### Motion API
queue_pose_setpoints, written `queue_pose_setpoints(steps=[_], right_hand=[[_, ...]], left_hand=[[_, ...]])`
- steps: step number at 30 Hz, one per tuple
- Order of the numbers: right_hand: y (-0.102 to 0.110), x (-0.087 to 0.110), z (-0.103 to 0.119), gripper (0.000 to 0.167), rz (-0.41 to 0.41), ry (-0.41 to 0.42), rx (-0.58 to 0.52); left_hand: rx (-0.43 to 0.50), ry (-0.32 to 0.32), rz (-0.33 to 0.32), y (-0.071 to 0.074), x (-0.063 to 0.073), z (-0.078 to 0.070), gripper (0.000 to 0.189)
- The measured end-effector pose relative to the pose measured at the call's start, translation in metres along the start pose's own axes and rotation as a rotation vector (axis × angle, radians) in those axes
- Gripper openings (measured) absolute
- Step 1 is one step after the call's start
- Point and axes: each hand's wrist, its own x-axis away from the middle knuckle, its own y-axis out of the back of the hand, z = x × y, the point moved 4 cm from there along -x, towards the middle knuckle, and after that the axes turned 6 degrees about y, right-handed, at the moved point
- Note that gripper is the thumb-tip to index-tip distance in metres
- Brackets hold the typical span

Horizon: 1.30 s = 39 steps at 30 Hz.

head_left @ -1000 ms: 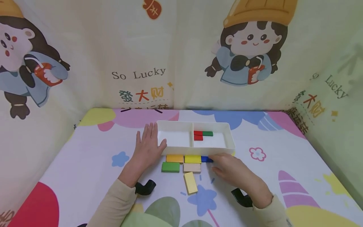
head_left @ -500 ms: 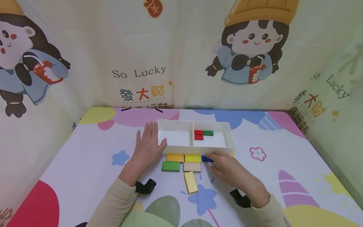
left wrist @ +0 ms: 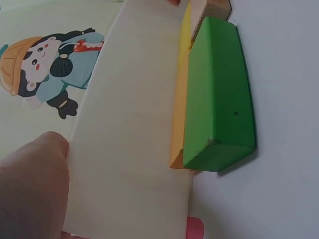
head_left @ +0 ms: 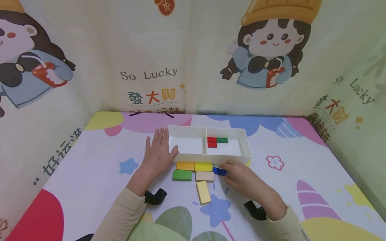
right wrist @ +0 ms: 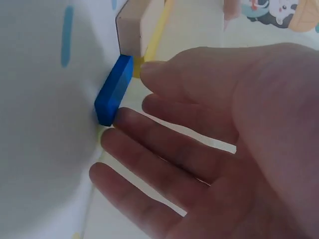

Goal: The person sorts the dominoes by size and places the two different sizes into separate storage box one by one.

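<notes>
The blue block (head_left: 219, 171) lies on the worktop (head_left: 238, 219), just in front of the right compartment of the white tray (head_left: 211, 159). Its long axis runs mostly left to right but at a slant: the left end sits farther from the person, by the yellow block (head_left: 203, 167) and the pinkish wood block (head_left: 205, 176), and the right end is turned slightly towards the person. Whether its left end touches those 2, I cannot tell. It is a slim, straight-edged bar in plain deep blue, 1 long face brighter than the other.

The right hand (head_left: 242, 175) is not clenched; its fingers reach out loosely, and a fingertip appears to touch the block's right end without wrapping it. The left hand (head_left: 157, 154) rests on the tray's left end with fingers spread and straight, grasping nothing.

The orange block (head_left: 185, 166) lies left of the yellow, with the green block (head_left: 182, 175) before it and the cream block (head_left: 203, 192) nearest the person. Inside the tray's right compartment are 2 red blocks (head_left: 212, 139) and 1 dark green block (head_left: 222, 140).
</notes>
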Motion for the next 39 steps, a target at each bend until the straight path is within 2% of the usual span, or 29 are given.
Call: queue_pose_setpoints(steps=[6,11,18,24,30,39], right_hand=[[-0.006,-0.003,-0.001,0.031,-0.053,-0.001,0.049],[-0.012,-0.005,-0.003,0.028,-0.081,-0.024,0.042],[-0.011,-0.003,-0.004,0.029,-0.108,0.001,0.038],[-0.01,-0.004,-0.004,0.03,-0.101,-0.002,0.043],[-0.011,-0.002,-0.005,0.031,-0.106,0.031,0.059],[-0.01,-0.002,-0.007,0.03,-0.079,0.012,0.064]], left_hand=[[0.015,0.001,0.007,-0.001,0.0,0.001,0.08],[0.013,0.006,0.013,-0.001,0.001,0.001,0.08],[0.013,0.0,0.011,-0.001,0.0,0.001,0.08],[0.019,-0.002,-0.001,-0.001,0.0,0.001,0.08],[0.017,0.003,0.01,-0.003,0.001,0.001,0.08],[0.017,0.002,0.003,-0.002,-0.001,0.001,0.079]])
